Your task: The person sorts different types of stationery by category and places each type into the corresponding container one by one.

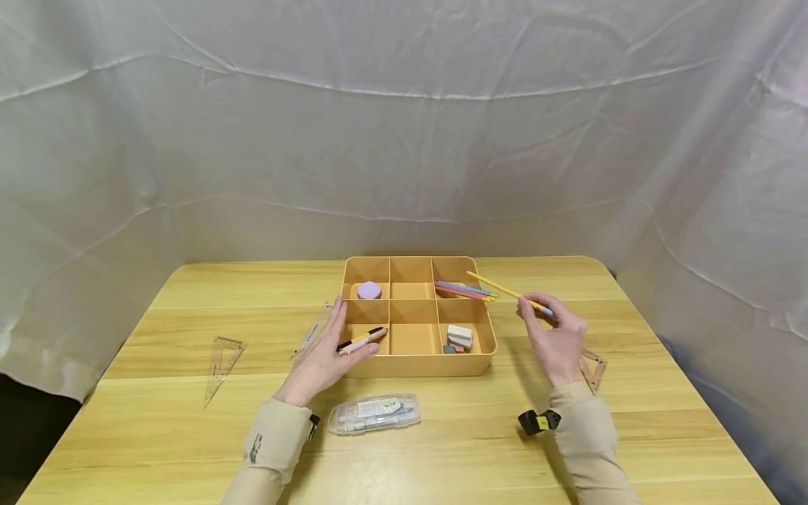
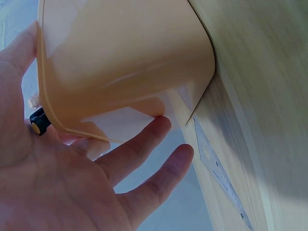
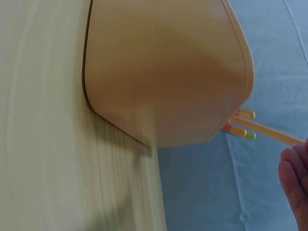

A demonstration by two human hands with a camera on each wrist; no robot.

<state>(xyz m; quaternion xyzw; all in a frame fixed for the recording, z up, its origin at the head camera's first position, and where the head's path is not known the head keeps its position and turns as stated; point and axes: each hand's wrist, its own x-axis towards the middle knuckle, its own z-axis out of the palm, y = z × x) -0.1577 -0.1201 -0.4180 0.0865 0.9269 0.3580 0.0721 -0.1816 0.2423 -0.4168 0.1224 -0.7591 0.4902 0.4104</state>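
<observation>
Slanting over the right rim of a tan, six-compartment box (image 1: 419, 366), a slim yellow pencil (image 1: 499, 287) with a blue end is pinched between thumb and fingers of the right hand (image 1: 558, 344). The left hand (image 1: 322, 358), fingers extended and apart, touches the box's left side.

Right hand (image 1: 557, 344): cut off by the right wrist view's right edge.
Yellow pencil (image 1: 499, 286): partly covered by that hand.
Box (image 1: 416, 366): cut off by the top edge in 2 wrist views.
Pens (image 1: 366, 340): mostly hidden behind the box wall, left wrist view.
Ruler (image 1: 313, 330): print too small to read.
</observation>
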